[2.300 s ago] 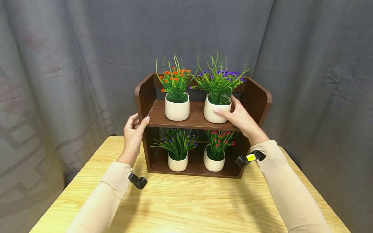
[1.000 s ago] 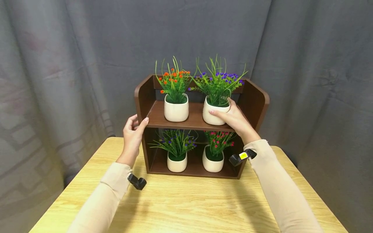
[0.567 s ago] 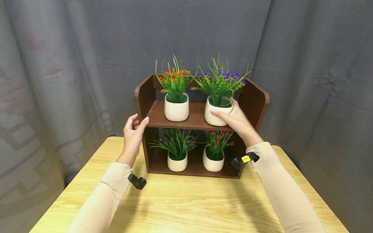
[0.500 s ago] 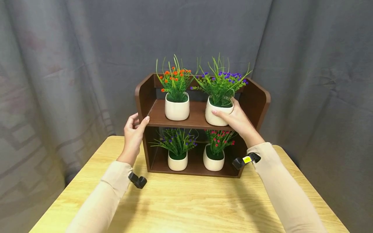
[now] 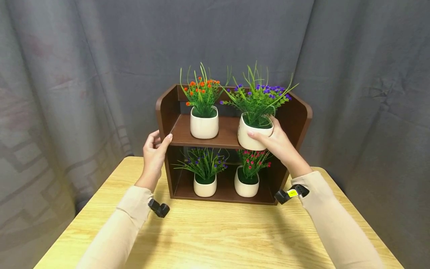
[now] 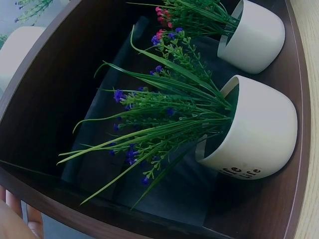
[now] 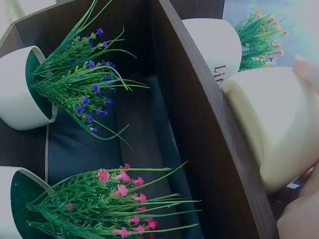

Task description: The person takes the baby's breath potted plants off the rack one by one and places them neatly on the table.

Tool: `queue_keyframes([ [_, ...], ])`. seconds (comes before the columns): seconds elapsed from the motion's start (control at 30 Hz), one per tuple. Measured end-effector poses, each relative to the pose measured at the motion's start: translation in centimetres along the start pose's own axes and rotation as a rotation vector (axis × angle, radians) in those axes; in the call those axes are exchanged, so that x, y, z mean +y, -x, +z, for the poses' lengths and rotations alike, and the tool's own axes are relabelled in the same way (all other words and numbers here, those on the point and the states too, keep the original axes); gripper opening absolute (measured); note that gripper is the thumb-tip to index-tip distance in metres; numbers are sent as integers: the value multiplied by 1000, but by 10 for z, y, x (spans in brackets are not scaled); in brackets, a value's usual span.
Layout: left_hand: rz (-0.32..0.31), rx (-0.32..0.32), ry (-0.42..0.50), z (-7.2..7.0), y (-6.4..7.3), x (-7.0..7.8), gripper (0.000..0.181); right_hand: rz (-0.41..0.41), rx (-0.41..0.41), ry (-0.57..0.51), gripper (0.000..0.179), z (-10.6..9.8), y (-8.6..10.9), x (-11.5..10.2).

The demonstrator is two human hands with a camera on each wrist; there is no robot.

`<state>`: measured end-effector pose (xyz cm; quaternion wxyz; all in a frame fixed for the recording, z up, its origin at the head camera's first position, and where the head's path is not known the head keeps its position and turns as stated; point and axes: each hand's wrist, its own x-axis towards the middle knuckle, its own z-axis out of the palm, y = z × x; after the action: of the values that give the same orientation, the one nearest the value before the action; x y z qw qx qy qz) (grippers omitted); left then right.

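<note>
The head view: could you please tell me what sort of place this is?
Probably an indoor filming or demonstration corner: grey curtains hang behind the wooden table, which bears a brown shelf of potted flowers, and the person wears wrist cameras.

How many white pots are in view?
4. Upper shelf: orange-flowered pot, left; purple-flowered pot at front right edge, in the right hand. Lower shelf: second purple-flowered pot, left; pink-flowered pot, right.

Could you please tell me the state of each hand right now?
Left hand: holding the left side of the dark brown, wooden two-tier shelf.
Right hand: holding the upper white, rounded pot with purple flowers.
</note>
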<state>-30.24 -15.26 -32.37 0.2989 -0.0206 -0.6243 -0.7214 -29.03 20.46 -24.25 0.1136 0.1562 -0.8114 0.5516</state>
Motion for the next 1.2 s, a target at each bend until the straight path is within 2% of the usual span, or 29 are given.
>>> queue_keyframes([
  [0.4,10,7,-13,0,0,0,39,9,-10,-8,93,-7,21,-4],
  [0.83,-2,4,-12,-2,1,-1,40,21,-23,134,95,-21,45,-9],
  [1.2,2,2,-6,1,1,1,38,-29,-29,155,83,-29,59,-8],
])
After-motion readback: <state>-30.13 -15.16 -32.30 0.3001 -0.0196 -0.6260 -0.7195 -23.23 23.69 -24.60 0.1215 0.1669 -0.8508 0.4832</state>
